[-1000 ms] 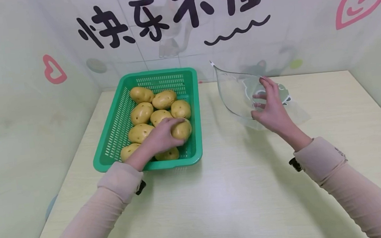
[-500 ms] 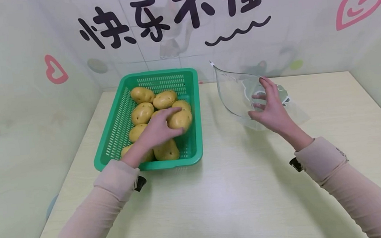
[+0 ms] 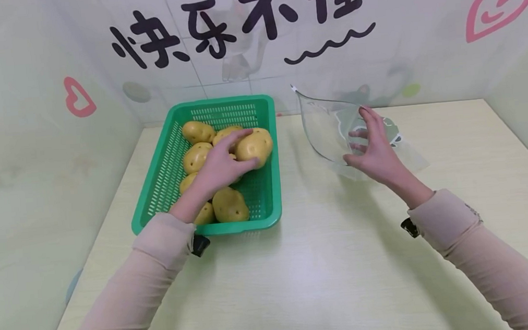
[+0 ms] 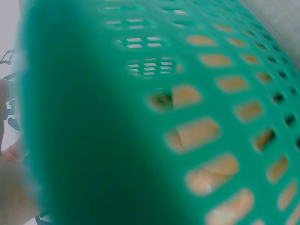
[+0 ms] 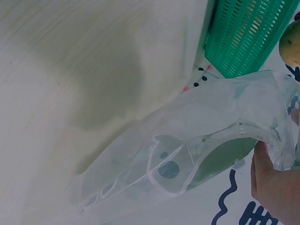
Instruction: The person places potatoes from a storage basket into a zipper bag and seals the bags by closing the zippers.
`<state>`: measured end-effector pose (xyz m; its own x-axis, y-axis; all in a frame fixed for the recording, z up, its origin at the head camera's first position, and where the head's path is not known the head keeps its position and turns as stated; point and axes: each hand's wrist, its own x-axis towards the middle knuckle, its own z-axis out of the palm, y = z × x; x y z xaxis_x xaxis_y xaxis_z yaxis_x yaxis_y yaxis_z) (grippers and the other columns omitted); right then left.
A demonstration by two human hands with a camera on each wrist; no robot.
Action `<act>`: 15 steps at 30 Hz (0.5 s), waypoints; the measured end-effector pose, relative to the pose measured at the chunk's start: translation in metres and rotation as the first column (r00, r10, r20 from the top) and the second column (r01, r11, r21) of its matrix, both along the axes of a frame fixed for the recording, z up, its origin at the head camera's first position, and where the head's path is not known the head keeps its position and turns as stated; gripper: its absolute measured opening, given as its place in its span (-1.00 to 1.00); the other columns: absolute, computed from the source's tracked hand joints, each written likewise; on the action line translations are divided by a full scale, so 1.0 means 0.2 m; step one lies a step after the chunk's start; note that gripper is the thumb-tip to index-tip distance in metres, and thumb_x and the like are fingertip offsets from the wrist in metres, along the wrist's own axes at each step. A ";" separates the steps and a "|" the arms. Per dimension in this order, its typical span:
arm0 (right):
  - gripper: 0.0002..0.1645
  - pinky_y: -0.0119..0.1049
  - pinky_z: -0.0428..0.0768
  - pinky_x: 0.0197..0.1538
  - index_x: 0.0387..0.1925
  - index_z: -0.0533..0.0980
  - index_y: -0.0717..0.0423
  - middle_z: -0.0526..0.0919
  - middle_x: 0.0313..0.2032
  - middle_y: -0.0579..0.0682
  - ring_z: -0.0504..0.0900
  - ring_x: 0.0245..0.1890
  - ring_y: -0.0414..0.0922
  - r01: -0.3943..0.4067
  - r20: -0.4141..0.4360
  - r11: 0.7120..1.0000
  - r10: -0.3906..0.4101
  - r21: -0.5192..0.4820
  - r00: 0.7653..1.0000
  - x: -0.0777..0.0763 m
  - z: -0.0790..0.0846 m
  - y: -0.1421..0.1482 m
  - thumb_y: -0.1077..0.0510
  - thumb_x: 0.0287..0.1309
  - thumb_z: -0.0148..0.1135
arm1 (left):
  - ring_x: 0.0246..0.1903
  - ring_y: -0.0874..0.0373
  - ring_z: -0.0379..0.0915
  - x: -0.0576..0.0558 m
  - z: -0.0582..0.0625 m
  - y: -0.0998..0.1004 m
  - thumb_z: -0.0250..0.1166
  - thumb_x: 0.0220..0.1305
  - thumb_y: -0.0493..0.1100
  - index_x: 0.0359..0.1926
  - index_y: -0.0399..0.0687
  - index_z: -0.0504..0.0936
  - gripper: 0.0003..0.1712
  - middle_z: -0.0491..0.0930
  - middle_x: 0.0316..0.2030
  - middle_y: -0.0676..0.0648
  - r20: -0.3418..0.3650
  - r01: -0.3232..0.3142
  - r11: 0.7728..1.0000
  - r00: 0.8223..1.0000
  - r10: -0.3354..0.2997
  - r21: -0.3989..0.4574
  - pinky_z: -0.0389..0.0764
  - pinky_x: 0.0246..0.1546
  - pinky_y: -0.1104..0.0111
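Note:
My left hand grips a smooth yellow potato between thumb and fingers, raised over the right side of the green plastic basket. Beneath and around it in the basket lie several more potatoes, partly hidden by the hand and forearm. My right hand holds a clear zip bag by its mouth, with fingers and thumb spreading the opening toward the basket. A green cartoon print shows on the bag in the right wrist view. The basket's wall blocks most of the left wrist view.
The basket stands on the left part of a pale wooden table, near the back wall. Wall panels with hearts and dark lettering enclose the table at the back and sides.
My left hand has lifted the potato from among the others and moved it up and slightly right, near the basket's right rim. My right hand and the bag stay nearly still.

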<state>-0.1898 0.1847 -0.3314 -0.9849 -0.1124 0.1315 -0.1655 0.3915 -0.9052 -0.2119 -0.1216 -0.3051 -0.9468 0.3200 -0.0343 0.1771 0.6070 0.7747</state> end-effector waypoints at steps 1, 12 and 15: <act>0.20 -0.77 0.44 -0.08 0.49 -0.30 0.14 -0.31 0.47 0.05 0.27 0.31 0.19 -0.001 0.000 1.000 0.001 0.002 1.000 0.00 0.00 0.00 0.50 -0.04 0.19 | 0.22 -0.04 0.34 0.00 0.01 0.01 0.30 0.20 -0.05 0.40 0.11 0.24 -0.24 0.20 0.41 -0.01 0.012 -0.010 1.000 1.000 0.010 0.010 0.51 0.12 0.08; 0.23 -0.10 0.49 0.23 0.49 -0.31 0.12 -0.30 0.48 0.02 0.27 0.32 0.21 -0.006 0.004 1.000 0.006 0.026 1.000 -0.01 -0.02 0.00 0.49 -0.06 0.20 | 0.29 -0.04 0.29 0.00 0.10 0.04 0.29 0.22 -0.07 0.39 0.14 0.26 -0.27 0.22 0.40 0.00 0.073 -0.074 0.988 0.995 0.065 0.137 0.48 0.18 0.11; 0.22 -0.41 0.54 0.15 0.49 -0.30 0.13 -0.29 0.47 0.04 0.28 0.31 0.18 -0.005 0.002 1.000 0.005 0.024 1.000 -0.01 -0.02 0.00 0.50 -0.06 0.20 | 0.29 -0.04 0.29 0.01 0.13 0.05 0.29 0.22 -0.08 0.39 0.16 0.26 -0.28 0.21 0.40 0.00 0.067 -0.074 0.987 0.996 0.065 0.140 0.49 0.19 0.11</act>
<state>-0.1923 0.1838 -0.3347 -0.9846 -0.1205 0.1266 -0.1657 0.4124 -0.8958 -0.2098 -0.1119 -0.2793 -0.9643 0.2596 -0.0530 0.0870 0.4991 0.8622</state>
